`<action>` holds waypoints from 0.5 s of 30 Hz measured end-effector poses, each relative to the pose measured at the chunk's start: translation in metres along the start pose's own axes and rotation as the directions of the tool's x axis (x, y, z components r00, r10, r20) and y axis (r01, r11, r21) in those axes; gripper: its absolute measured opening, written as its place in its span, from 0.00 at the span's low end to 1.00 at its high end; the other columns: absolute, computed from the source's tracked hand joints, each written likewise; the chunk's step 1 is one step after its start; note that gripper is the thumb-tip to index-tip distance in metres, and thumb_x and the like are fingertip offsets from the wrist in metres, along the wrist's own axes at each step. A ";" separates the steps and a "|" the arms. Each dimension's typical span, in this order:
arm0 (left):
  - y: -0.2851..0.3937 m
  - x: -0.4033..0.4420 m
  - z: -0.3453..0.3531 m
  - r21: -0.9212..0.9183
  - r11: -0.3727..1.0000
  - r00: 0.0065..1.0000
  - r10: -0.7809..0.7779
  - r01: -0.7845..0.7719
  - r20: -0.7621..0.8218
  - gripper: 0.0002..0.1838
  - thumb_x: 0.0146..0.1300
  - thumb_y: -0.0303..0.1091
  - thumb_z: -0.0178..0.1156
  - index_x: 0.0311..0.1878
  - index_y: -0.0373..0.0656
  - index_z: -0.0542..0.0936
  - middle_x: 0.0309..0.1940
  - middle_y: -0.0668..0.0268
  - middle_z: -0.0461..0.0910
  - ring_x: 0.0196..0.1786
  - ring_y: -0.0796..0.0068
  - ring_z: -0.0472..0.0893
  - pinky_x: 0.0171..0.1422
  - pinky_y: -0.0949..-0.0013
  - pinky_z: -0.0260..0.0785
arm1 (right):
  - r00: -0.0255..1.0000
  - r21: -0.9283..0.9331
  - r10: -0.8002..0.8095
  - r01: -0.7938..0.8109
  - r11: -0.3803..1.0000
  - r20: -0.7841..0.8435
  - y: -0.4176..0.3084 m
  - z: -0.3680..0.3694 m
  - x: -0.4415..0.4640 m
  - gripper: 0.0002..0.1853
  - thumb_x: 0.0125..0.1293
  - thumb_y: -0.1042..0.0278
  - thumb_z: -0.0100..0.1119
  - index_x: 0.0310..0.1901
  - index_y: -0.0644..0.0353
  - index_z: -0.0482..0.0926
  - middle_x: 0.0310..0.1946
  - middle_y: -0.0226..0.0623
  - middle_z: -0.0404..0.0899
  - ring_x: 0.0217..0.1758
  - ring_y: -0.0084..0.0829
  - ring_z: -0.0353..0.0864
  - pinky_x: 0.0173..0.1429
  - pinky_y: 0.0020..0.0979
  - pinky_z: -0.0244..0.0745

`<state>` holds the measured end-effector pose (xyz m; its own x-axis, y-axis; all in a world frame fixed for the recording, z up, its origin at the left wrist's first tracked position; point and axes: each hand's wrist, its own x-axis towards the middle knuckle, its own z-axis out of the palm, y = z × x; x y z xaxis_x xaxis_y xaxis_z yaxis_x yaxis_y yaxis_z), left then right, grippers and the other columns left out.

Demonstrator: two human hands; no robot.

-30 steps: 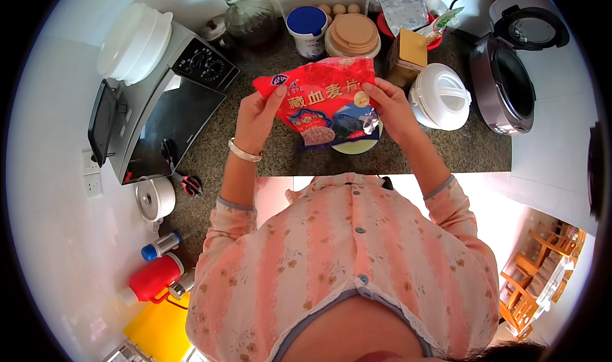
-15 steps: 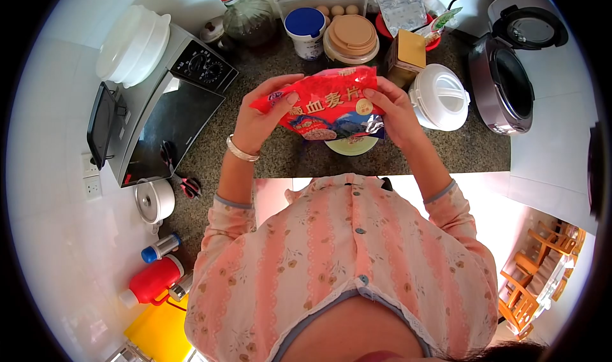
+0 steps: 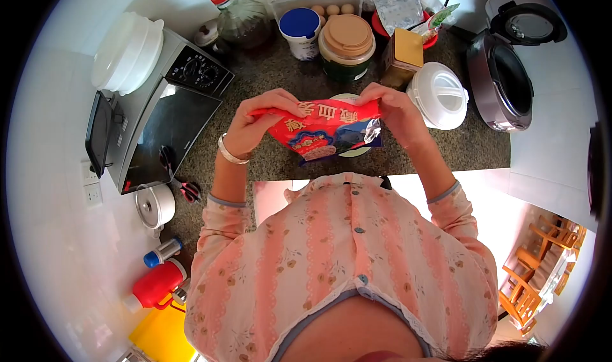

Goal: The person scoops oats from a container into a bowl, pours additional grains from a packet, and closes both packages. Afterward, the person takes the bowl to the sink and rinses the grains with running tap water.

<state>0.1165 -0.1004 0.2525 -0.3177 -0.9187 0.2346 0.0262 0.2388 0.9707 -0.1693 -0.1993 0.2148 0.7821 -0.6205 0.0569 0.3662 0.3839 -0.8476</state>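
Observation:
A red oatmeal bag [image 3: 322,134] with yellow characters and a blue picture is stretched between my hands, over the counter's front edge. My left hand [image 3: 260,118], with a bracelet at its wrist, pinches the bag's upper left corner. Gripping the upper right corner is my right hand [image 3: 403,116], its thumb and fingers closed on the film. The upper edge of the bag looks creased or bent over. Behind and under it a pale green dish [image 3: 357,152] shows partly; its inside is hidden by the bag.
A tan-lidded jar [image 3: 347,37], a blue-lidded tub [image 3: 299,27] and a gold box [image 3: 401,53] stand behind the bag. To the right are a white lidded pot [image 3: 440,97] and an open rice cooker [image 3: 500,75]. A microwave [image 3: 172,113] and scissors [image 3: 188,191] are left.
The bag has come down toward me and tilted, its upper part now bent and its printing partly out of sight. Both hands stay on its corners, and more of the tan-lidded jar shows.

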 end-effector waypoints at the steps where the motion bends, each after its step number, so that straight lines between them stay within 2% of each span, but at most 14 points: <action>1: 0.000 0.000 -0.001 -0.002 1.000 1.000 -0.002 0.002 0.002 0.17 0.55 0.14 0.46 0.44 0.34 0.81 0.44 0.58 0.79 0.50 0.68 0.77 0.59 0.67 0.66 | 0.999 -0.112 0.005 -0.010 0.994 -0.045 0.002 -0.001 0.000 0.09 0.64 0.73 0.55 0.43 0.66 0.80 0.42 0.33 0.77 0.49 0.23 0.76 0.56 0.25 0.68; 2: 0.000 0.001 -0.002 0.028 0.999 0.999 -0.032 0.032 0.000 0.18 0.52 0.14 0.46 0.42 0.34 0.81 0.45 0.58 0.79 0.50 0.68 0.77 0.59 0.67 0.66 | 0.996 -0.222 0.006 -0.027 0.975 -0.091 0.003 -0.001 -0.001 0.08 0.64 0.73 0.56 0.42 0.65 0.79 0.42 0.33 0.77 0.48 0.22 0.75 0.54 0.24 0.69; 5: 0.001 0.005 -0.011 0.100 0.994 0.998 -0.053 0.050 0.028 0.17 0.51 0.14 0.47 0.41 0.34 0.81 0.46 0.57 0.79 0.51 0.67 0.76 0.59 0.66 0.66 | 0.987 -0.217 -0.004 -0.031 0.976 -0.163 0.003 0.012 0.001 0.07 0.64 0.74 0.59 0.43 0.64 0.78 0.42 0.31 0.77 0.48 0.20 0.75 0.50 0.22 0.70; 7: 0.005 0.008 -0.014 0.144 0.989 0.997 -0.044 0.036 0.058 0.16 0.51 0.14 0.48 0.40 0.34 0.81 0.48 0.57 0.78 0.54 0.66 0.76 0.60 0.65 0.66 | 0.992 -0.270 0.026 -0.059 0.961 -0.122 0.002 0.008 0.000 0.11 0.63 0.76 0.61 0.46 0.63 0.78 0.40 0.29 0.76 0.45 0.17 0.74 0.47 0.21 0.70; 9: 0.014 0.012 -0.013 0.218 0.976 0.993 -0.050 0.025 0.110 0.16 0.56 0.17 0.50 0.47 0.35 0.79 0.53 0.56 0.77 0.60 0.64 0.73 0.64 0.62 0.64 | 0.991 -0.357 0.065 -0.103 0.928 -0.118 0.006 0.004 -0.001 0.10 0.63 0.75 0.61 0.46 0.63 0.78 0.39 0.28 0.75 0.43 0.17 0.74 0.47 0.20 0.70; 10: 0.018 0.012 -0.014 0.217 0.976 0.992 -0.051 0.026 0.113 0.16 0.56 0.17 0.50 0.47 0.35 0.79 0.53 0.56 0.77 0.60 0.64 0.73 0.64 0.62 0.64 | 0.991 -0.355 0.064 -0.103 0.929 -0.121 0.005 0.004 -0.002 0.10 0.63 0.75 0.61 0.46 0.63 0.78 0.39 0.28 0.75 0.43 0.17 0.74 0.47 0.20 0.70; 12: 0.027 0.012 -0.018 -0.163 0.986 0.990 0.014 -0.037 -0.138 0.18 0.61 0.21 0.52 0.55 0.36 0.75 0.56 0.56 0.75 0.64 0.61 0.71 0.68 0.59 0.62 | 0.975 -0.462 -0.108 0.006 0.887 -0.194 0.002 0.001 -0.004 0.09 0.63 0.76 0.60 0.45 0.65 0.79 0.37 0.28 0.74 0.40 0.18 0.74 0.45 0.21 0.70; 13: 0.031 0.011 -0.023 -0.166 0.986 0.991 0.012 -0.034 -0.132 0.18 0.61 0.21 0.52 0.55 0.36 0.75 0.56 0.56 0.75 0.64 0.61 0.71 0.68 0.59 0.62 | 0.973 -0.461 -0.110 0.005 0.887 -0.200 0.000 -0.001 -0.003 0.09 0.63 0.76 0.60 0.45 0.65 0.79 0.37 0.28 0.74 0.40 0.18 0.74 0.45 0.21 0.70; 15: 0.041 0.009 -0.033 0.169 0.984 0.969 0.093 -0.055 -0.230 0.21 0.63 0.26 0.54 0.60 0.35 0.71 0.58 0.57 0.73 0.64 0.61 0.71 0.68 0.58 0.62 | 0.963 -0.631 -0.231 0.092 0.770 -0.141 -0.004 -0.004 -0.002 0.09 0.62 0.77 0.59 0.43 0.65 0.80 0.37 0.30 0.74 0.39 0.20 0.74 0.44 0.22 0.70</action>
<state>0.1459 -0.1097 0.2957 -0.0875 -0.9400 0.3298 -0.1168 0.3384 0.9337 -0.1745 -0.2022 0.2164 0.5975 -0.7823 0.1760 0.0360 -0.1931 -0.9805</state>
